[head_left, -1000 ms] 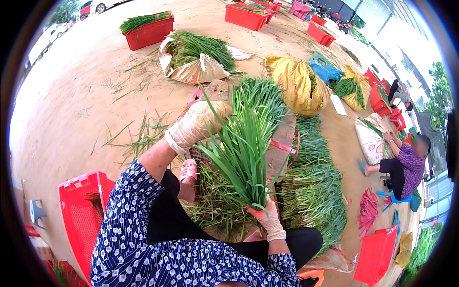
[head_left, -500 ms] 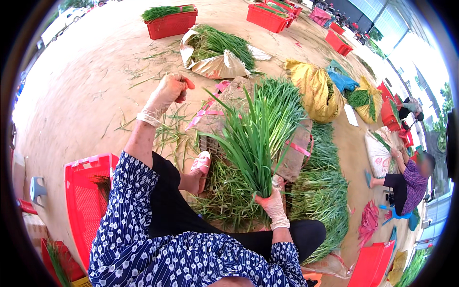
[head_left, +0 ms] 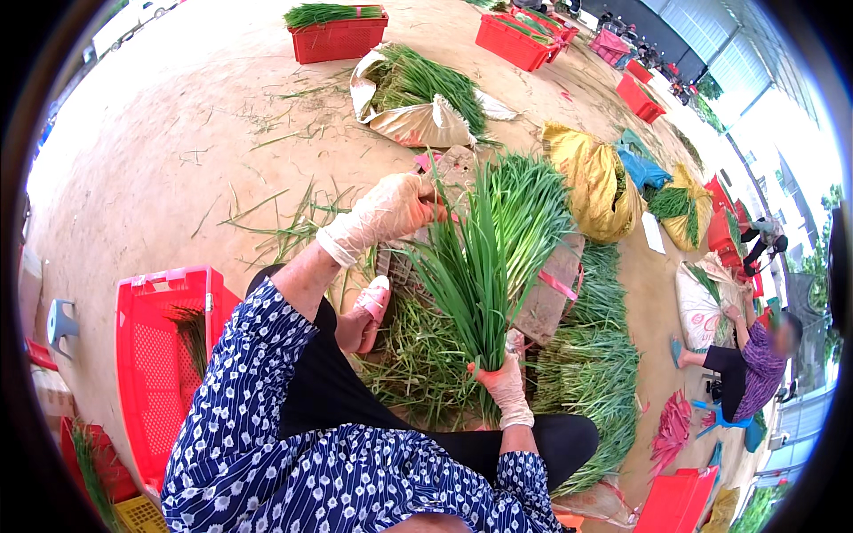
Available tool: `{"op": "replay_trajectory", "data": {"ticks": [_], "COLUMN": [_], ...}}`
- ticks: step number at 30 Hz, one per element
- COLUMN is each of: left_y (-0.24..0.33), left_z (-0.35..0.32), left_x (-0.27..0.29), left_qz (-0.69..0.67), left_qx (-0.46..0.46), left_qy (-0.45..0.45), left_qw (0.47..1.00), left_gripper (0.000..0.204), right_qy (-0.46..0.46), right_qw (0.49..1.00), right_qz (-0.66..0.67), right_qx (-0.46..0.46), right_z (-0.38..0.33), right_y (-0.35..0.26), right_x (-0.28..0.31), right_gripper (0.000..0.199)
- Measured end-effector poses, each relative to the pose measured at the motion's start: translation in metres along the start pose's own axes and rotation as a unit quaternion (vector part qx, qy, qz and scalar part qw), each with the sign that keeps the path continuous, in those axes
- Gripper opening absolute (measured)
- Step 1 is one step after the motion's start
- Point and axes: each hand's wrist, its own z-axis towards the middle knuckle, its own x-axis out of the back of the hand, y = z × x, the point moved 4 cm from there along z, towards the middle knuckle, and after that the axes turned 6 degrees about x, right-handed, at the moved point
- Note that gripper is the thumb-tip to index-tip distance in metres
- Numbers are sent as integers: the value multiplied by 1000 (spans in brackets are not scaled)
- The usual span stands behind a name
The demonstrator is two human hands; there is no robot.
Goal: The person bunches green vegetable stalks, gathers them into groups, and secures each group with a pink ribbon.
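My right hand [head_left: 506, 388], in a thin whitish glove with bare-looking fingertips, grips a bunch of garlic chives [head_left: 480, 284] near its lower end. The long flat leaves fan upward and away from me. At the upper left of that bunch is my left hand [head_left: 391, 216], gloved too, its fingers curled together against the leaf tips; whatever they pinch is hidden. Behind the bunch, a pile of chives [head_left: 533, 200] with pale stems lies on a worn board [head_left: 549, 306] tied with pink ribbon.
Chive stacks [head_left: 591, 373] lie to the right of the board, and loose trimmings [head_left: 413, 360] beneath it. A red crate [head_left: 160, 373] stands at my left. Beyond are an open white sack [head_left: 426, 123], a yellow sack [head_left: 591, 182] and another red crate [head_left: 338, 40]. A person [head_left: 755, 355] sits at right.
My left hand has come right and down from over the bare ground to the chive tips. My right hand keeps its grip on the bunch. The view has shifted slightly.
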Motion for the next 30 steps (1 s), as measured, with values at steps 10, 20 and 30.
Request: {"op": "replay_trajectory", "data": {"ticks": [10, 20, 30], "left_y": [-28, 15, -4], "left_z": [5, -16, 8], "left_x": [-9, -9, 8], "left_qz": [232, 46, -16], "left_qx": [-39, -205, 63], "left_qy": [160, 88, 139], "left_qw": [959, 974, 988], "left_gripper": [8, 24, 23], "right_qy": [-21, -16, -41], "right_qw": [999, 998, 996], "right_qz": [5, -28, 12], "right_qx": [-44, -56, -77], "right_z": [-4, -7, -5], "right_y": [4, 10, 5], "right_x": [0, 0, -2], "right_gripper": [39, 40, 45]}}
